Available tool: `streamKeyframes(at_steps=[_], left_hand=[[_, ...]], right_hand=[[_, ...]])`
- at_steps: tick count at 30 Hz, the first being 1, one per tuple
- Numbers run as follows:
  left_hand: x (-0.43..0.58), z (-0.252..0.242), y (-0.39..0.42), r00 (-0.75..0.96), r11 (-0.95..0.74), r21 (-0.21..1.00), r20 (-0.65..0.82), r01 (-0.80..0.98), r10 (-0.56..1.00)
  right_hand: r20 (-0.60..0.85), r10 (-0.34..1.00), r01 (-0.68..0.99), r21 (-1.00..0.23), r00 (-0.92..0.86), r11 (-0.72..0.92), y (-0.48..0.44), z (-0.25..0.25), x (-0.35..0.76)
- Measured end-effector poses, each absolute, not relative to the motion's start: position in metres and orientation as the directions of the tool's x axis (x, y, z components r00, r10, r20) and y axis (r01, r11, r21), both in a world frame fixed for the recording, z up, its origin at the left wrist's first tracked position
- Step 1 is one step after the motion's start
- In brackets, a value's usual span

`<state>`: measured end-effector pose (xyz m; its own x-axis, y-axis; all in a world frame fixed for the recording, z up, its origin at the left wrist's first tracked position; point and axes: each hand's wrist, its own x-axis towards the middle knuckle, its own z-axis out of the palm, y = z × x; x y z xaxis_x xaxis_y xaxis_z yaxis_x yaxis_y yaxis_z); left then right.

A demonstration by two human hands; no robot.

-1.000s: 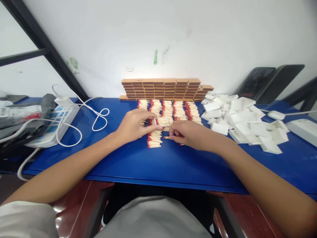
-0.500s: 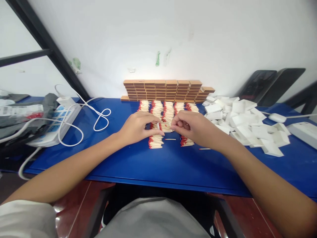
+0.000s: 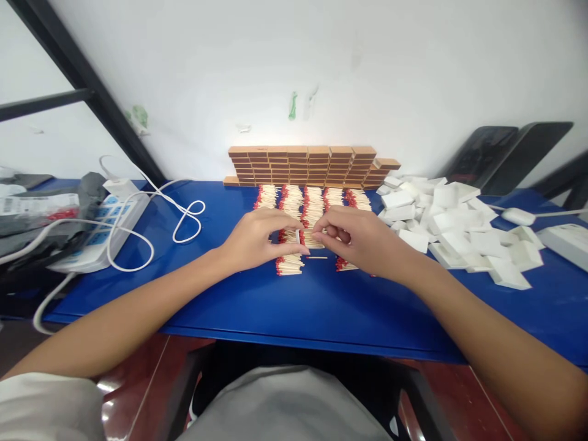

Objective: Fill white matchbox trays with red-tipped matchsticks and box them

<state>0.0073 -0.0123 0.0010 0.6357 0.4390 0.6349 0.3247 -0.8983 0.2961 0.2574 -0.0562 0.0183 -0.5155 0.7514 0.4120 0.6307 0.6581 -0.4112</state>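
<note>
My left hand (image 3: 257, 241) curls around a small white matchbox tray (image 3: 298, 235), its thumb low and its fingers above. Red-tipped matches (image 3: 309, 239) lie in the tray. At the tray's right end, my right hand (image 3: 351, 239) has its fingers pinched on the ends of matches; the hand hides part of them. Under and behind both hands, red-headed matches (image 3: 313, 202) are laid out in several columns on the blue table (image 3: 294, 312). One loose match (image 3: 316, 258) lies just in front of the tray.
Brown matchbox sleeves (image 3: 298, 165) are stacked along the wall. A heap of white trays (image 3: 459, 226) spreads at the right, near two dark phone-like slabs (image 3: 505, 156). On the left are a power strip (image 3: 103, 229), a white cable (image 3: 188, 211) and a grey plastic bag (image 3: 50, 208).
The white tray and my left hand have shifted slightly right, closer to my right hand. Matches now show lying in the tray between the hands.
</note>
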Motion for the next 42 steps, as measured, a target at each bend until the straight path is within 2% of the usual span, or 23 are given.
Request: streamKeyframes(at_steps=[7, 10, 14, 24, 32, 42], left_hand=[[0.008, 0.001, -0.013, 0.634, -0.905, 0.28, 0.647, 0.321, 0.425], [0.007, 0.002, -0.011, 0.575, -0.887, 0.246, 0.687, 0.392, 0.444], [0.004, 0.003, -0.006, 0.519, -0.839, 0.266, 0.685, 0.476, 0.511], [0.005, 0.002, -0.006, 0.516, -0.835, 0.26, 0.687, 0.484, 0.513], [0.005, 0.005, -0.006, 0.449, -0.788, 0.329, 0.68, 0.52, 0.58], [0.004, 0.006, -0.005, 0.483, -0.8, 0.298, 0.67, 0.521, 0.564]], right_hand=[[0.413, 0.75, 0.624, -0.418, -0.517, 0.661, -0.056, 0.017, 0.259], [0.409, 0.773, 0.654, -0.418, -0.485, 0.631, -0.053, 0.017, 0.261], [0.372, 0.808, 0.712, -0.391, -0.458, 0.584, -0.048, 0.015, 0.263], [0.345, 0.83, 0.753, -0.364, -0.437, 0.548, -0.048, 0.015, 0.263], [0.194, 0.831, 0.768, -0.318, -0.521, 0.556, -0.047, 0.004, 0.261], [0.101, 0.847, 0.787, -0.326, -0.522, 0.524, -0.048, 0.004, 0.26]])
